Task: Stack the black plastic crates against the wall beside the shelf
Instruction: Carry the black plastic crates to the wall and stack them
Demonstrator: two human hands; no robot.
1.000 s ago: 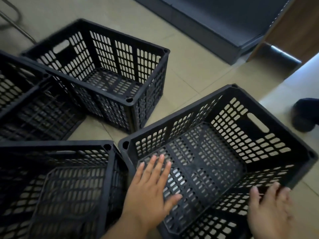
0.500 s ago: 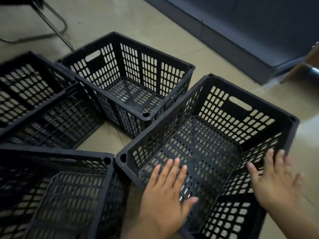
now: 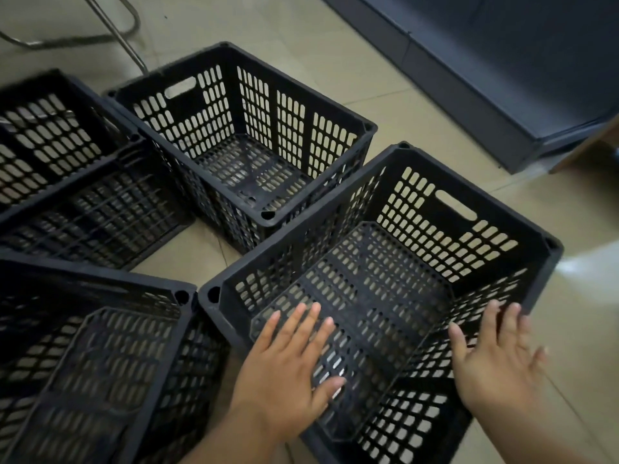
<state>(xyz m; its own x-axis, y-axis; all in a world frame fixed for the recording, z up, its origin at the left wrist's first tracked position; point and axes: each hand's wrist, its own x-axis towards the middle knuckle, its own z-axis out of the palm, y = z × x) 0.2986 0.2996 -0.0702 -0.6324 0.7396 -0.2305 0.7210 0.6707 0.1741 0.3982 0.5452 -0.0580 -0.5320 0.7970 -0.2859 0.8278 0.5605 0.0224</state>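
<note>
Several black perforated plastic crates stand on the tiled floor. The nearest crate (image 3: 475,209) is open-topped and empty, at the lower right. My left hand (image 3: 288,373) hovers over its near-left rim with fingers straight and spread. My right hand (image 3: 495,360) is spread flat by its near-right side wall. Neither hand grips anything. A second upright crate (image 3: 301,105) stands behind it. Another crate (image 3: 100,363) lies at the lower left, and one more (image 3: 50,152) at the far left.
A dark shelf base (image 3: 502,78) runs along the upper right, with a wooden panel (image 3: 596,142) beside it. Metal chair legs (image 3: 124,38) stand at the top left. Bare tile shows between the crates and the shelf.
The view has swung left and nearer the crates. Both hands stay spread over the nearest crate, and the right hand has shifted along its right wall.
</note>
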